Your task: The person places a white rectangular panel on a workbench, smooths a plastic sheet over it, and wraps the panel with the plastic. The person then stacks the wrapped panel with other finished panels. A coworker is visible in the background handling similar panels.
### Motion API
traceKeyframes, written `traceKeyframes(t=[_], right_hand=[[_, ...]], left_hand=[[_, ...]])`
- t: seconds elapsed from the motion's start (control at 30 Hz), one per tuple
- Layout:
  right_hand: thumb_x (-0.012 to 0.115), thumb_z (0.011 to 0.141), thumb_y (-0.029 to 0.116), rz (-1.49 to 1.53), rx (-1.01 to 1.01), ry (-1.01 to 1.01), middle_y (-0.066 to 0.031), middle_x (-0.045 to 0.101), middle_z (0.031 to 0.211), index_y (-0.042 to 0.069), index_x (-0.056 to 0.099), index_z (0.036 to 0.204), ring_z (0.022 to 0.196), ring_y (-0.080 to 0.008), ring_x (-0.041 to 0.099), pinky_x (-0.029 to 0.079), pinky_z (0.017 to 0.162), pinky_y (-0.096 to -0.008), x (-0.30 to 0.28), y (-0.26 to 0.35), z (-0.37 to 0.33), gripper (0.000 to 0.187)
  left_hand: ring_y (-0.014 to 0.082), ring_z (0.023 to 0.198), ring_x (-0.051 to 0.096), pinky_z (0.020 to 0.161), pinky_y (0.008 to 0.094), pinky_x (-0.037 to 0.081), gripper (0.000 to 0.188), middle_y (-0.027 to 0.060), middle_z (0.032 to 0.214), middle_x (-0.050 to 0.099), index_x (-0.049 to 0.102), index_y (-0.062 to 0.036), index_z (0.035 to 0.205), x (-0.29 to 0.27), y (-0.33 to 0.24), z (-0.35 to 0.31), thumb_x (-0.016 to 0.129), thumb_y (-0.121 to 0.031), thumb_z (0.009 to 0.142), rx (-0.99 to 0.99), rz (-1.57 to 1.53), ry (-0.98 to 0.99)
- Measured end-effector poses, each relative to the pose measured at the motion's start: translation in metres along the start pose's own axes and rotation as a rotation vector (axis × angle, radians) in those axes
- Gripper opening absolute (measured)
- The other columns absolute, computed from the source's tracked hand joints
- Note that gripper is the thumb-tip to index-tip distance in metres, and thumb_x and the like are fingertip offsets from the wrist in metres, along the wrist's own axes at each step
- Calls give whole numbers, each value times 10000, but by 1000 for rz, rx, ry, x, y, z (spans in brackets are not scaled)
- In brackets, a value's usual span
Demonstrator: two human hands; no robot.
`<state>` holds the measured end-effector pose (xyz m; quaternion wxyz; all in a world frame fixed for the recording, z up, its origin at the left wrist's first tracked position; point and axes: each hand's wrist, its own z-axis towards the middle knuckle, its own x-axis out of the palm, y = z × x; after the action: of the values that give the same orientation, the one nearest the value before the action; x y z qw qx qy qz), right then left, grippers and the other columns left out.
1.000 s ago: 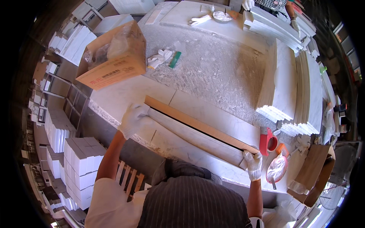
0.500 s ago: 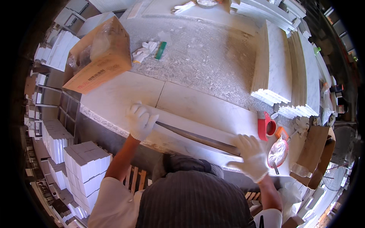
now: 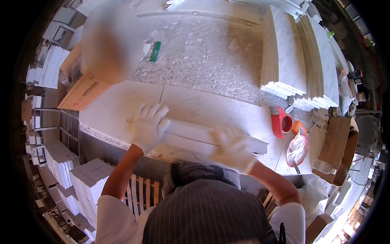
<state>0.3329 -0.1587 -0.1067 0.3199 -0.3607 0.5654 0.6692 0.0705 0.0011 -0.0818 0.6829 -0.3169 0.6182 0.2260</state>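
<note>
Just left of the frame's centre, the left hand (image 3: 148, 126), in a white knitted glove, lies palm down, fingers spread, at one end of a long, narrow white strip (image 3: 189, 133), probably stone. That runs to centre right along the pale, grey-veined bench (image 3: 107, 107). I'd judge it stiff, weighty, smooth and easily chipped; best supported near both ends. Over its right part, the white-gloved right hand (image 3: 231, 150) blurs; whether it grips, I can't tell.

The white-gloved left hand (image 3: 148, 125) shows its back, fingers spread toward the far side, thumb out rightward; the bare left forearm (image 3: 124, 168) slants in from near left. The white-gloved right hand (image 3: 233, 149) is blurred, its bare right forearm (image 3: 276, 183) angling far and left.
</note>
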Motion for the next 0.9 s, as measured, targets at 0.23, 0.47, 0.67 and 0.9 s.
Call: traceKeyframes(t=[0.23, 0.47, 0.67, 0.9], right_hand=[[902, 518, 432, -185, 138, -25, -132, 574, 1099, 60, 517, 1196, 971, -340, 564, 454, 852, -467, -51, -49, -75, 864], [925, 490, 398, -116, 67, -163, -133, 579, 1049, 57, 517, 1185, 945, -334, 561, 454, 839, -461, -44, -52, -77, 874], [905, 540, 313, 17, 132, -60, -138, 592, 1079, 34, 492, 1244, 1004, -339, 580, 463, 889, -435, -62, -46, -73, 862], [745, 779, 199, -49, 912, -267, -216, 622, 1164, -11, 478, 1292, 1147, -357, 571, 426, 1018, -410, -45, -152, -104, 615]], left_hand=[[274, 1030, 565, 1080, 448, 317, 286, 79, 1163, 634, 651, -97, 1106, 1, -5, 2, 536, -292, 931, -34, -27, -9], [275, 937, 587, 971, 434, 384, 193, 58, 1024, 663, 681, -95, 986, -1, -11, 2, 557, -226, 916, 26, 131, -265], [262, 852, 574, 837, 421, 397, 255, 40, 853, 651, 693, -123, 855, 3, -6, -3, 518, -295, 923, -68, 97, -72], [262, 830, 573, 773, 414, 411, 238, 42, 826, 639, 690, -131, 852, 0, -9, -3, 517, -282, 914, -76, 94, -99]])
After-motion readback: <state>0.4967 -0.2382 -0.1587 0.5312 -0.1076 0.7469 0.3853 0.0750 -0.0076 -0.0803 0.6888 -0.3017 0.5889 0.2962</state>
